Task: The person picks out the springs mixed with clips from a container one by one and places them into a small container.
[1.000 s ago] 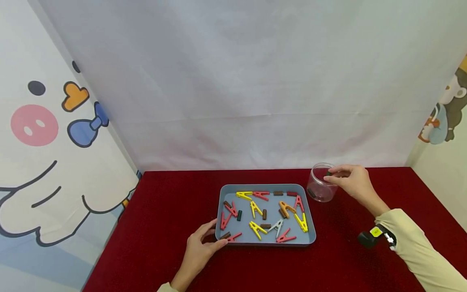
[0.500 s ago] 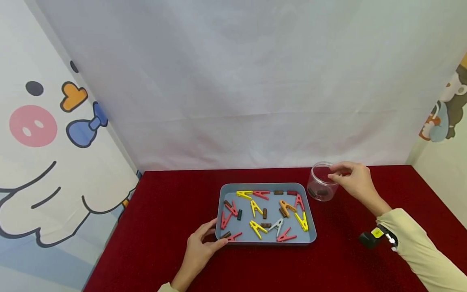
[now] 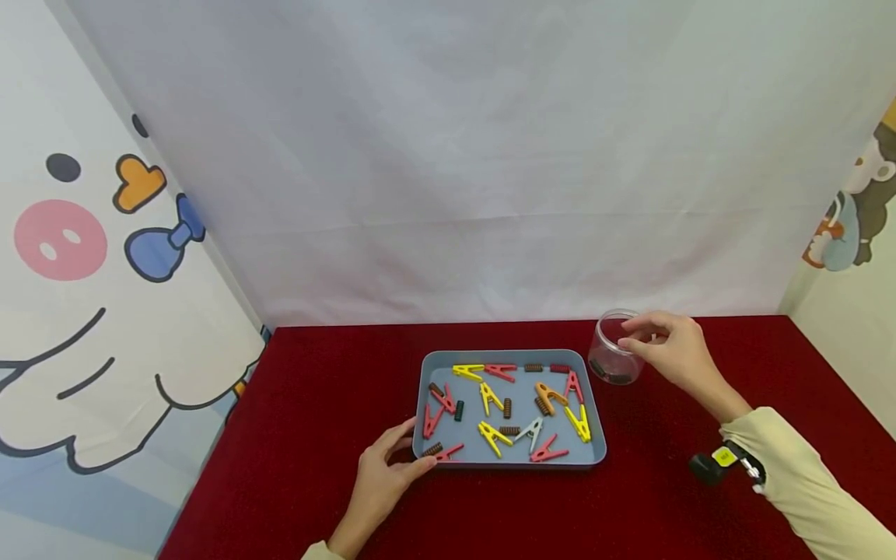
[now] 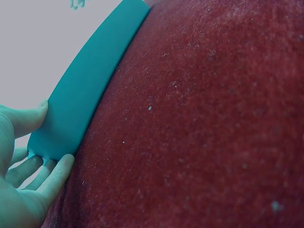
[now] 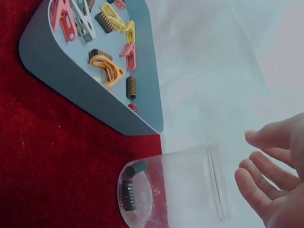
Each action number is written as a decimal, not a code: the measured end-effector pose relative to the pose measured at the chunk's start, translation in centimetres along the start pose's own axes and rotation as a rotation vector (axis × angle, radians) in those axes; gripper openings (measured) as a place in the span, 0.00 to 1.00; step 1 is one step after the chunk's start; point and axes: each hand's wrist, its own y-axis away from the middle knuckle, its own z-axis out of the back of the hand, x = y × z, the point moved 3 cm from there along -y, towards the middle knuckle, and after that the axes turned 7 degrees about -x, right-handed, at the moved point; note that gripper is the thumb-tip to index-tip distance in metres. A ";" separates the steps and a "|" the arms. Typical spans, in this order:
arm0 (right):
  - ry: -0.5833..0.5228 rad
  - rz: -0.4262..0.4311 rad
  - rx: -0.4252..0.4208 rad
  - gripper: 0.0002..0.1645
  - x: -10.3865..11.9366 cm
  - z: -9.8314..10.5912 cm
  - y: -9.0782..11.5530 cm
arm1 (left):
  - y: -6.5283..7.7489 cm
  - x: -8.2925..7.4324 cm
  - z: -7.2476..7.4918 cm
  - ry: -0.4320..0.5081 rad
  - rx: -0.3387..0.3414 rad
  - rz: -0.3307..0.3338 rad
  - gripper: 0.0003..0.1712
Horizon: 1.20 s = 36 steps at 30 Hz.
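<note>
My left hand (image 3: pixel 386 470) holds the near left corner of a shallow blue-grey tray (image 3: pixel 514 467), thumb at the front wall and fingers around the left side. In the left wrist view the tray's outer wall (image 4: pixel 78 95) lies between thumb and fingers. Over the mouth of a clear plastic jar (image 3: pixel 603 342), my right hand (image 3: pixel 675 350) hovers with thumb and fingers apart and nothing between them. Two dark green springs (image 5: pixel 128 194) lie at the jar's bottom. The tray bears red, yellow, orange (image 3: pixel 549 398) and grey spring clamps, mixed with brown, red and green coil springs (image 3: pixel 458 411).
A dark red cloth (image 3: pixel 336 404) covers the table. The jar stands just beyond the tray's right side, near the table's back edge. A pale curtain (image 3: pixel 490 194) hangs behind, and cartoon-printed panels (image 3: pixel 91 327) flank the table.
My right hand has let go of a dark green spring, which dropped into the jar beside another one. The hand stays over the rim, shifting slightly. My left hand keeps its hold.
</note>
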 end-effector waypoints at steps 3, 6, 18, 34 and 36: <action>-0.021 0.007 0.012 0.13 0.4 -0.1 0.2 | 0.0 0.1 0.0 -0.001 0.000 0.000 0.38; -0.033 0.014 0.026 0.13 0.9 -0.2 0.4 | 0.0 0.3 0.0 -0.011 -0.006 -0.001 0.38; -0.099 0.045 0.043 0.12 2.0 -1.0 0.6 | -0.2 0.3 0.1 -0.022 -0.018 0.014 0.38; -0.103 0.089 0.131 0.13 3.3 -2.4 1.5 | -0.1 0.2 0.1 -0.025 -0.010 0.007 0.38; -0.104 0.098 0.141 0.14 3.5 -2.6 1.5 | -0.1 0.2 0.0 -0.024 -0.008 0.006 0.38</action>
